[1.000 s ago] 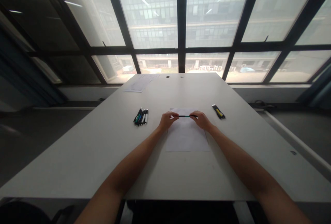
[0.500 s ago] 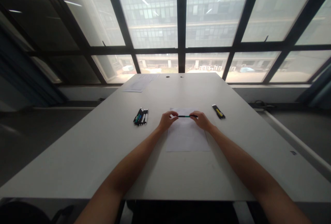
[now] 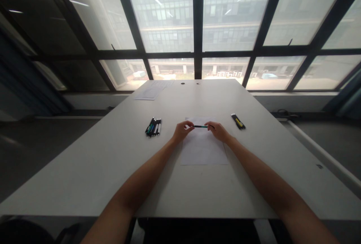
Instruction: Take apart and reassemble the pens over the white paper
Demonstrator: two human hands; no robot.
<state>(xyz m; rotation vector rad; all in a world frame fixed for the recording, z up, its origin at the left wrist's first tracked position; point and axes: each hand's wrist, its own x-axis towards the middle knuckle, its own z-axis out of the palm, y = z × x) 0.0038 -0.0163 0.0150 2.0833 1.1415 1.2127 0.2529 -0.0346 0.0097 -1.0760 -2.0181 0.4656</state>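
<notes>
A slim black pen with a green section (image 3: 201, 126) lies level between my two hands, over the upper part of a white paper sheet (image 3: 204, 150). My left hand (image 3: 182, 130) pinches its left end between thumb and fingers. At the other end, the fingertips of my right hand (image 3: 218, 130) close round the pen and hide part of it. Left of my hands lies a group of several pens (image 3: 153, 127), mostly black with some green, blue and white parts. On the right is a smaller bunch of black pens (image 3: 238, 121) with a yellow part.
Everything rests on a long white table (image 3: 113, 184). More paper sheets (image 3: 149, 91) lie at its far left. A small dark scrap (image 3: 319, 166) is near the right edge. Large windows with dark frames (image 3: 198, 29) stand beyond the far end.
The fingers of my right hand have shifted slightly on the pen, with less of its right end showing. My left hand stays in place on the other end.
</notes>
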